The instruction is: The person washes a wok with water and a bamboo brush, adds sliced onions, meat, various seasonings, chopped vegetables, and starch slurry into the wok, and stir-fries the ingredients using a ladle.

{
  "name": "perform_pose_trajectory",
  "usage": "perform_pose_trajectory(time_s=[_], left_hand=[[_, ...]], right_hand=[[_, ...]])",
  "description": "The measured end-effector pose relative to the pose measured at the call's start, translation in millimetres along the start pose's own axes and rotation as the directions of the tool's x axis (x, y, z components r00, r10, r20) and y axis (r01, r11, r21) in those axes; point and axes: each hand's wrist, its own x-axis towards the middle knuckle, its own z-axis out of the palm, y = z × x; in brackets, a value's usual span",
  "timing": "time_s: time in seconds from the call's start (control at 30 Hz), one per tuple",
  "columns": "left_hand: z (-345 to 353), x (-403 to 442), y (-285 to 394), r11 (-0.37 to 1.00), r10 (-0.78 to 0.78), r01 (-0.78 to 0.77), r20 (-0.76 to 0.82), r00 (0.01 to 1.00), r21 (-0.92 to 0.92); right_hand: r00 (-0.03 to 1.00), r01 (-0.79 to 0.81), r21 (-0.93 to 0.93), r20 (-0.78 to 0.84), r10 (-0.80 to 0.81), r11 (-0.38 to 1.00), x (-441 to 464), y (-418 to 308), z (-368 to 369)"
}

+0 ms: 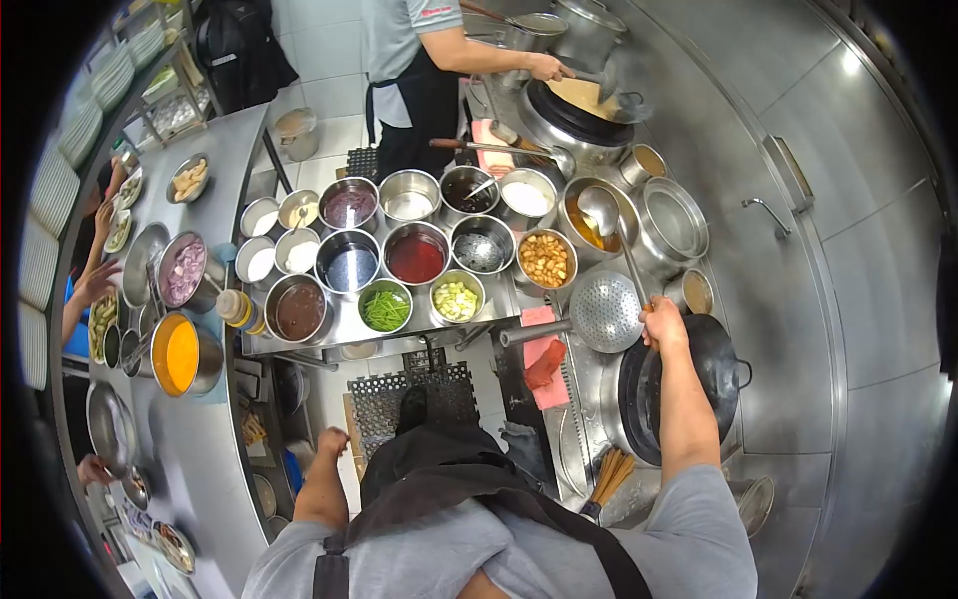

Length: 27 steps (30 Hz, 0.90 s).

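My right hand (664, 325) is wrapped round the handle of a metal ladle (599, 207). The ladle's bowl is at a pot of amber liquid (576, 226), seemingly oil. Just left of that hand lies a perforated strainer (607, 311), its handle pointing left. Beneath my right forearm sits a dark wok (704, 374) on the range, partly hidden by the arm. My left hand (334, 441) hangs low beside my apron, fingers curled, with nothing visible in it. Nearest to it is the edge of the left counter.
Pots of sauces and powders, green beans (384, 307), cut green vegetable (456, 300) and fried cubes (546, 260) stand ahead. A red cloth (545, 364) and a bamboo brush (611, 474) lie near the range. A co-worker (419, 80) works at another wok; other people's hands show at far left.
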Motion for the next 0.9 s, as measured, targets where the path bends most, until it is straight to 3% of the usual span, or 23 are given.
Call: perform_pose_trajectory(time_s=[0.03, 0.13, 0.17, 0.2, 0.27, 0.33, 0.4, 0.47, 0.53, 0.7, 0.77, 0.8, 0.87, 0.9], left_hand=[[0, -9, -18, 0.995, -0.035, 0.032, 0.031, 0.999, 0.095], [20, 3, -99, 0.904, 0.183, -0.220, 0.134, 0.974, 0.367], [22, -8, -108, 0.983, -0.036, 0.019, 0.087, 0.996, 0.182], [27, -16, -117, 0.966, -0.255, 0.258, 0.085, 0.963, -0.021], [39, -25, -122, 0.969, -0.246, 0.246, 0.115, 0.963, 0.010], [38, -30, -126, 0.972, -0.233, 0.227, 0.139, 0.963, 0.053], [36, -67, -105, 0.961, -0.147, 0.148, 0.023, 0.989, -0.232], [36, -84, -85, 0.970, -0.130, 0.126, -0.006, 0.992, -0.208], [48, -82, -88, 0.945, -0.025, 0.033, 0.031, 0.999, -0.325], [48, -113, -90, 0.991, 0.039, -0.039, -0.009, 0.999, -0.125], [45, -105, -114, 0.975, -0.076, 0.092, 0.089, 0.993, -0.202], [43, -103, -129, 0.982, -0.097, 0.113, 0.111, 0.989, -0.153], [34, -99, -151, 0.925, -0.099, 0.191, 0.276, 0.956, -0.330], [38, -123, -136, 0.966, -0.110, 0.150, 0.189, 0.976, -0.210]], right_hand=[[0.998, -0.022, 0.110, 0.060, 0.015, 0.994, 2, -1, 0], [0.990, -0.045, 0.269, 0.144, 0.006, 0.962, 5, 3, 5], [0.985, -0.080, 0.418, 0.175, 0.007, 0.905, 6, 7, 8], [0.978, -0.118, 0.556, 0.207, 0.001, 0.823, 9, 14, 11], [0.978, -0.096, 0.589, 0.206, -0.035, 0.802, 3, 25, 15], [0.986, -0.114, 0.821, 0.163, -0.038, 0.559, -13, 35, 20], [0.990, -0.070, 0.917, 0.113, -0.087, 0.392, -33, 53, 25], [0.993, -0.039, 0.959, 0.068, -0.093, 0.281, -62, 70, 27], [0.996, 0.008, 0.982, 0.009, -0.091, 0.190, -102, 86, 24], [0.997, 0.034, 0.994, -0.027, -0.068, 0.100, -182, 161, 20], [0.999, 0.048, 0.989, -0.050, 0.007, 0.139, -217, 190, 18], [0.996, 0.057, 0.986, -0.066, 0.055, 0.154, -236, 202, 16], [0.983, 0.014, 0.969, -0.058, 0.171, 0.246, -274, 213, 8], [0.963, -0.009, 0.940, -0.084, 0.256, 0.342, -289, 215, 7]])
